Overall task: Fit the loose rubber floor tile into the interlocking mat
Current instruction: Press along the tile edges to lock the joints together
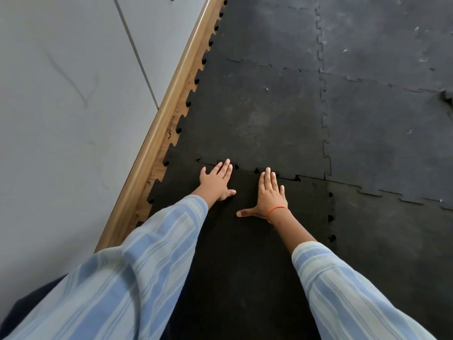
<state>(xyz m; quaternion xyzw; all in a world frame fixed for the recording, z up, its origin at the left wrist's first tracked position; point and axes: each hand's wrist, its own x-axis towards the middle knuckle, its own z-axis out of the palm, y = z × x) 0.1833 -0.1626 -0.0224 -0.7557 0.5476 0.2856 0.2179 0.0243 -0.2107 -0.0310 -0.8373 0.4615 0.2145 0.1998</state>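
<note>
The loose black rubber tile point(245, 241) lies flat on the floor under my arms, darker than the mat around it. Its far toothed edge meets the grey interlocking mat point(257, 119) along a jagged seam, with small gaps still showing between some teeth. My left hand point(217, 182) lies flat with fingers spread on the tile's far edge, fingertips at the seam. Just to its right, my right hand point(268, 196) also presses flat on the tile, thumb stretched out to the left. Neither hand holds anything.
A wooden skirting board point(171, 114) runs diagonally along the mat's left side below a grey wall point(61, 119). More joined mat tiles point(392, 131) spread to the right. A lifted or torn spot point(447, 96) shows at the far right edge.
</note>
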